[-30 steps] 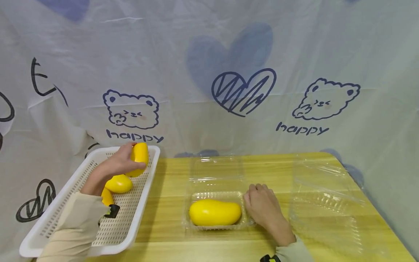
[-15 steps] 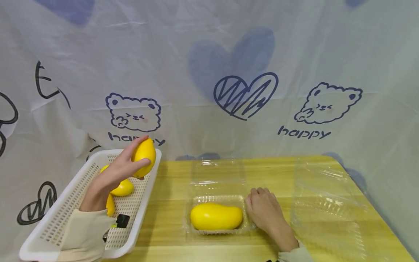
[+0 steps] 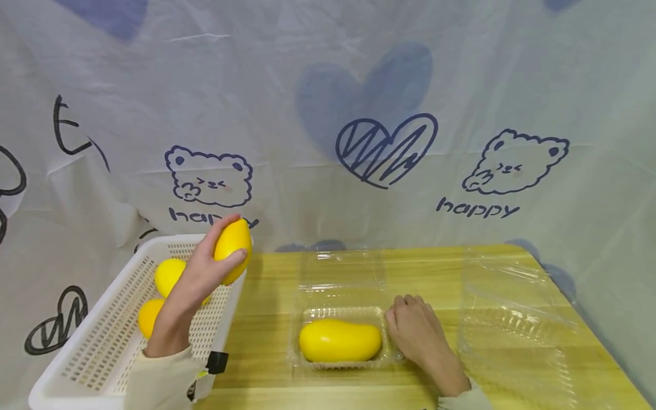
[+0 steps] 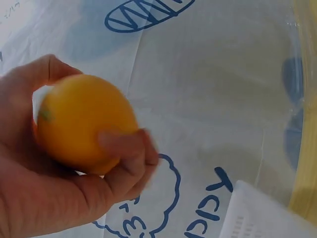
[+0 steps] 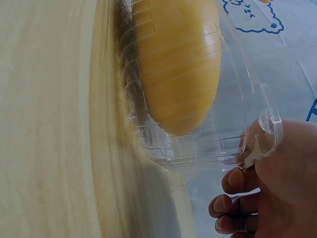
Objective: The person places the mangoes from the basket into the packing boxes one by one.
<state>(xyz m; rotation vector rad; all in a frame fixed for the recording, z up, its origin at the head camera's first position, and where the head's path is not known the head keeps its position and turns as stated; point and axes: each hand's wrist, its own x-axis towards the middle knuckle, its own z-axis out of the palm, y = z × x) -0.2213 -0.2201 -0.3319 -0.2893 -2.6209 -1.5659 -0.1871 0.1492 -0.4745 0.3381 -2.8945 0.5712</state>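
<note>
My left hand [image 3: 203,272] grips a yellow mango [image 3: 237,244] above the right rim of the white basket [image 3: 77,341]. In the left wrist view, thumb and fingers curl round the mango [image 4: 81,116]. Another mango [image 3: 339,341] lies lengthwise in the base of a clear plastic clamshell box [image 3: 342,312], whose lid stands open toward the back. Beside the box's right edge, my right hand [image 3: 417,330] has its fingers curled. The right wrist view shows this hand [image 5: 282,183] holding the corner of the clear box [image 5: 267,124].
More yellow mangoes [image 3: 169,276] lie in the basket, partly hidden by my left arm. A second clear clamshell box [image 3: 512,336] stands open at the right of the wooden table [image 3: 266,341]. A printed cloth [image 3: 307,171] hangs behind the table.
My left hand has lifted the mango from deeper in the basket and carried it right toward the rim, tilting it. My right hand stays at the box edge.
</note>
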